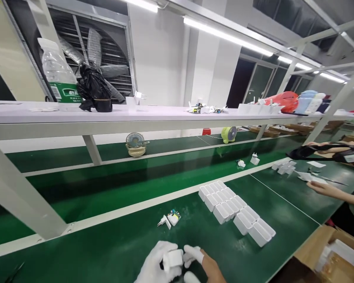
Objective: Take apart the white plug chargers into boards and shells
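My left hand, in a white glove, is closed around a white plastic housing near the bottom of the view. Close against the right side of that housing is my right hand, with white covers on its fingers; its fingers are bent and partly cut off by the lower edge, and whether they grip anything is unclear. Just beyond both hands, a white plug part lies beside a small circuit board on the green table. Rows of open white housings stand to the right.
Behind the table runs a green conveyor belt carrying a plug adapter. A pale shelf crosses above, on a slanted post. At right, a person's hand is beside a cardboard box. Tweezers lie bottom left.
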The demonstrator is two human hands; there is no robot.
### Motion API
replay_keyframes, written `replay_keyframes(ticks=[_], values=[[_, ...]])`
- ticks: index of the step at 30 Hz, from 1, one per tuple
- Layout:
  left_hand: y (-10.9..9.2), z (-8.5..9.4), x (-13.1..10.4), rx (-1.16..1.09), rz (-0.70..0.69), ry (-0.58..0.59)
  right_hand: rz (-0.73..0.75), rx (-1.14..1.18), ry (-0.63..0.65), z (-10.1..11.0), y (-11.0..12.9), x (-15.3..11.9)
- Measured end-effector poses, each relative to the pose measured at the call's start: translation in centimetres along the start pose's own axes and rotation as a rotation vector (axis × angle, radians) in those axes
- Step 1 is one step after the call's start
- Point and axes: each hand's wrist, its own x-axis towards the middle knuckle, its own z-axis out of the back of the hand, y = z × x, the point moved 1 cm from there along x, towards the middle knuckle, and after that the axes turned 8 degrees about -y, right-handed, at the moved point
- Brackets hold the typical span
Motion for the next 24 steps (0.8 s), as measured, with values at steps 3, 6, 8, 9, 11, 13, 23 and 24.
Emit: replay_keyframes(ticks=[3,6,8,9,11,13,23,24], values=[[-1.4,0.5,0.0,-0.068,0.14,0.013,-0.043,0.085,0.046,0.7,0.3,0.3],[-1.9,1.0,-0.1,-0.049,0.088,-0.051,-0.093,0.166,0.196,1.0,0.7,0.8],[-1.7,1.2,-0.2,-0.049,-0.018,-0.086,-0.132,0.205,0.276,1.0,0.7,0.9],[-1.6,1.2,-0.2,-0.056,-0.07,-0.083,-0.157,0.222,0.293,0.9,0.7,0.9],[-1.4,1.2,-0.4,-0.072,-0.114,-0.05,-0.207,0.247,0.31,0.7,0.6,0.8],[-1.3,1.1,-0.5,-0.067,-0.062,-0.028,-0.216,0.265,0.315,0.3,0.5,0.8],[0.4,1.3,-0.1,-0.015,0.045,-0.014,0.129,0.142,0.225,-1.2,1.2,2.1],[0.7,1.3,0.1,-0.02,0.06,-0.005,0.151,0.114,0.22,-1.1,1.2,2.1]])
